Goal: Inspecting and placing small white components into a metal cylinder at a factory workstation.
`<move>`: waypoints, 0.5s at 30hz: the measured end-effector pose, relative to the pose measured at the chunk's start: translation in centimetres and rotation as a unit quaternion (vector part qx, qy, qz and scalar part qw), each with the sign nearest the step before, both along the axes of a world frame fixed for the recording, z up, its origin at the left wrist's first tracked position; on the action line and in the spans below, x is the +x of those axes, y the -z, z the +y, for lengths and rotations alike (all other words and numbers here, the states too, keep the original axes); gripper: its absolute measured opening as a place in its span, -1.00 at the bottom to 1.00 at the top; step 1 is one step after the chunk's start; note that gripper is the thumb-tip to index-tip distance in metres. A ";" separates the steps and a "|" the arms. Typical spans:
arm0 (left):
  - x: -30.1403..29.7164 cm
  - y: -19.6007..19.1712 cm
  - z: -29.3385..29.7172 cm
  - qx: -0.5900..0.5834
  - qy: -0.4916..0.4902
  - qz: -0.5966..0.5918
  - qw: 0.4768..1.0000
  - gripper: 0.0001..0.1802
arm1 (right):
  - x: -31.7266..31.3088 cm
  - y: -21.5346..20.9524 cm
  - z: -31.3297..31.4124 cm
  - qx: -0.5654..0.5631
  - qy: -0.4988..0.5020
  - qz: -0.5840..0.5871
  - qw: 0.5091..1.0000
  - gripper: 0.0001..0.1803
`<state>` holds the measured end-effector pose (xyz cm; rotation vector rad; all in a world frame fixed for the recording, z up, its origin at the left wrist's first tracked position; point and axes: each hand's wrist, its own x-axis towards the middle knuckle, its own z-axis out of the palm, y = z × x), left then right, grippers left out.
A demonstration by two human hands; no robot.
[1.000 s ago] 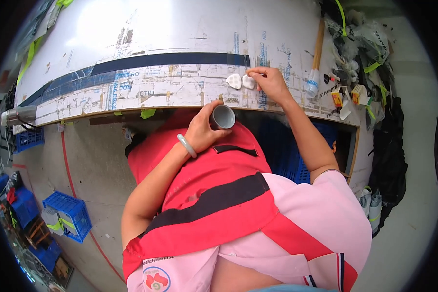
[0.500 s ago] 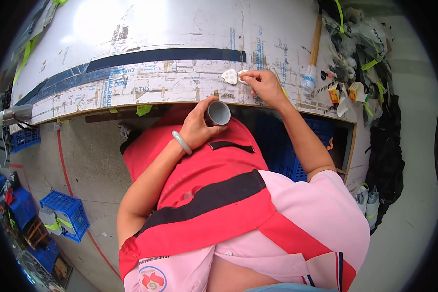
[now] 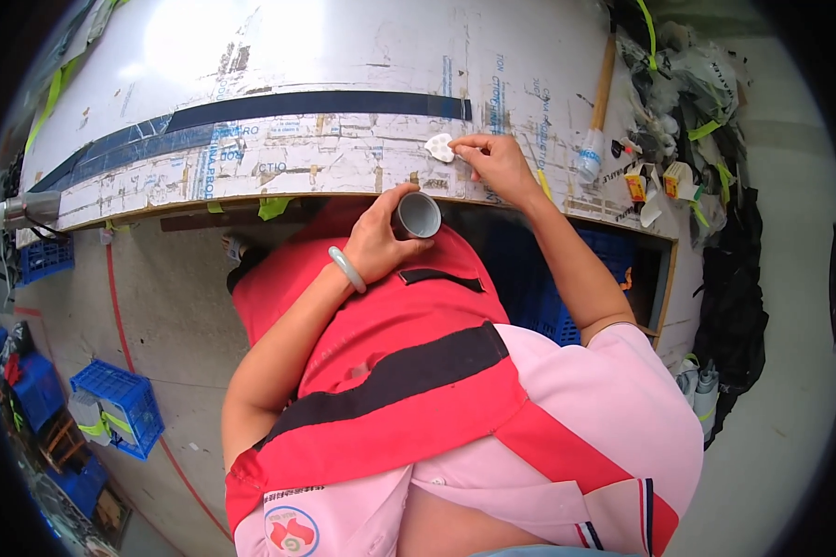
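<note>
My left hand (image 3: 373, 243) is wrapped round a grey cup (image 3: 419, 215), its open mouth facing up, just in front of the table's near edge. The inside of the cup looks grey; I make out nothing in it. Over the table, my right hand (image 3: 500, 167) pinches the right edge of a small white piece with pale round spots (image 3: 438, 147). It has a rounded, roughly triangular outline. Whether a second white piece lies under it or under my fingers, I cannot tell.
A dark strip (image 3: 320, 105) runs along the white, scuffed tabletop (image 3: 344, 56). To the right lie a wooden-handled tool (image 3: 604, 79) and small yellow-and-red boxes (image 3: 636, 183). A metal cylinder (image 3: 14, 212) sits at the left corner. Blue crates (image 3: 125, 408) stand below.
My right hand has shifted slightly left, to the spotted white piece. The second white piece that was at its fingertips no longer shows separately. My left hand and the cup have stayed put.
</note>
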<state>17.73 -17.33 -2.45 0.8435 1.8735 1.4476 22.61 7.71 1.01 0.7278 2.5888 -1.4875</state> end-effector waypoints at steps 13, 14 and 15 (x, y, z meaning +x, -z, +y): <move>-0.1 0.1 0.0 0.000 0.008 0.005 1.000 -0.15 | 0.0 0.5 -0.2 0.006 -0.009 0.020 1.000 -0.72; -0.1 0.1 0.0 0.004 0.007 0.009 1.000 -0.15 | 0.0 0.6 -0.2 0.007 -0.010 0.030 0.999 -0.72; -0.1 0.2 0.0 0.010 0.004 0.014 1.000 -0.15 | 0.1 0.6 -0.2 0.007 -0.008 0.022 1.000 -0.72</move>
